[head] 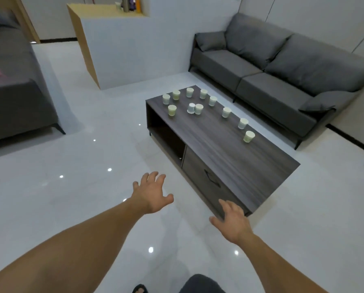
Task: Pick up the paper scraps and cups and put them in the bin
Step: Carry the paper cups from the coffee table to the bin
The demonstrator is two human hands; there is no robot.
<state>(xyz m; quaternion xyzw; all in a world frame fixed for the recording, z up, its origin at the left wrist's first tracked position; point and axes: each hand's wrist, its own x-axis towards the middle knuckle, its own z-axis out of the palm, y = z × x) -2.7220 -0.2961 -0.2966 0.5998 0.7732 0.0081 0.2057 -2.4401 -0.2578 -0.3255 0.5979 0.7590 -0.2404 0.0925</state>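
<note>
On the far half of the dark wooden bench (251, 166) stand some eleven paper cups (199, 108), scattered, two of them touching. No paper scraps and no bin are in view. Nearer, the left hand (150, 193) and right hand (233, 220) hover above the floor (71, 187) by the bench's near end, fingers (153, 176) spread, holding nothing. The task looks barely begun, with every visible cup left to collect. A grey sofa (272, 66) stands beyond.
</note>
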